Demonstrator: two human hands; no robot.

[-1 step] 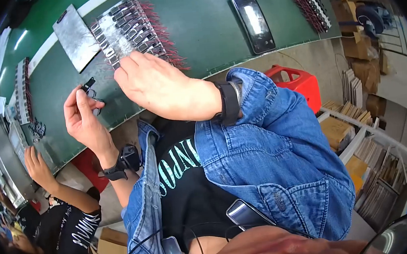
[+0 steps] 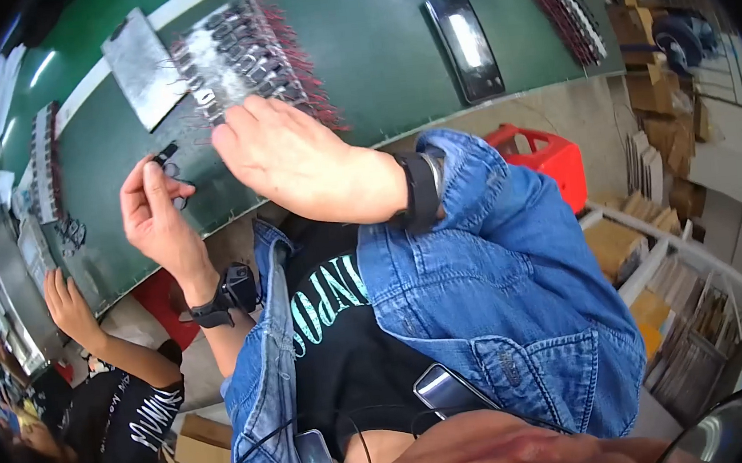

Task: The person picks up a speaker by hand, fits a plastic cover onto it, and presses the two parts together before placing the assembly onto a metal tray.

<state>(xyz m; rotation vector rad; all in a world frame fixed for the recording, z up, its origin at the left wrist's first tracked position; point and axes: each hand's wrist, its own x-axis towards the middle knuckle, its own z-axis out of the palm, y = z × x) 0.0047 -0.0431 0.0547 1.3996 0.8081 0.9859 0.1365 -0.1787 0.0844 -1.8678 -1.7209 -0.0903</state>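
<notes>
My left hand [image 2: 162, 218] is closed in a pinch on a small black part [image 2: 165, 152], held just above the green table. Thin dark loops, perhaps wire, hang by its fingertips. My right hand [image 2: 297, 160] reaches across to the near end of a metal plate [image 2: 213, 61]. Rows of small black parts with red wires [image 2: 292, 47] lie along that plate. The right fingers are curled together, and the hand's back hides their tips and anything in them.
Left of the plate lies a flat grey metal sheet [image 2: 144, 70]. A dark phone [image 2: 466, 48] and another wired strip [image 2: 566, 16] are to the right. Below the table edge is a red stool [image 2: 543, 161]. A co-worker's hand [image 2: 70, 305] rests at the left edge.
The whole view has shifted very slightly. Both hands keep almost the same places and grips.
</notes>
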